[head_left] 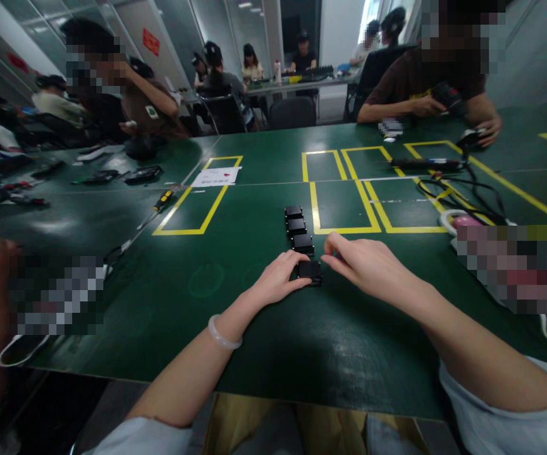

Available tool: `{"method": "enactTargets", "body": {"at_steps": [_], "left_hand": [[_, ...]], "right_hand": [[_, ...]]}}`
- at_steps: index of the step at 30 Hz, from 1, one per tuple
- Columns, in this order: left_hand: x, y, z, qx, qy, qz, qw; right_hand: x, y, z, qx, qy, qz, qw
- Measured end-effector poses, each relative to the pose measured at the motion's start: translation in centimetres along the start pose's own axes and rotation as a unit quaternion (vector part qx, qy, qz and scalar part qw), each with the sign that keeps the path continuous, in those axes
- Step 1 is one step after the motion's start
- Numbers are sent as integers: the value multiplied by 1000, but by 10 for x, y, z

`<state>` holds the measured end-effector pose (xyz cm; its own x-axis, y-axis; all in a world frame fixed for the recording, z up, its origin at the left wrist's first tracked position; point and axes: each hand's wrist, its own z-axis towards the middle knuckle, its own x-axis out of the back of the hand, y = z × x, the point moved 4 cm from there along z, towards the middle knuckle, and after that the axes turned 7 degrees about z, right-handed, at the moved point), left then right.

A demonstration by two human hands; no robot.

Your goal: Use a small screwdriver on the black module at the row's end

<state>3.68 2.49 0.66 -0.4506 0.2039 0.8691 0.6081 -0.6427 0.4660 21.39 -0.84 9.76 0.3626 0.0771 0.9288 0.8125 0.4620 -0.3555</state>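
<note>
Four small black boxes (300, 243) lined up on the green table (264, 328).
Your left hand (277, 278) and right hand (368, 265) pinch the nearest box (310, 270) from both sides, fingers lightly curled around it.

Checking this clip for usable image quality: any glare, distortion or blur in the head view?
Head view: wide-angle bending curves the green table edges; soft ceiling-light sheen at its left; edges and far background soft; the left hand, right hand and the black blocks are fairly sharp; several pixelated patches.
</note>
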Motion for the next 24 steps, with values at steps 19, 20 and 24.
{"method": "enactTargets", "body": {"at_steps": [19, 20, 24], "left_hand": [[2, 2, 0, 4, -10, -9, 1000], [2, 2, 0, 3, -8, -9, 1000], [2, 2, 0, 4, -8, -6, 1000]], "right_hand": [[2, 0, -1, 15, 12, 27, 999], [2, -1, -1, 13, 12, 25, 1000], [1, 1, 0, 4, 2, 2, 1000]]}}
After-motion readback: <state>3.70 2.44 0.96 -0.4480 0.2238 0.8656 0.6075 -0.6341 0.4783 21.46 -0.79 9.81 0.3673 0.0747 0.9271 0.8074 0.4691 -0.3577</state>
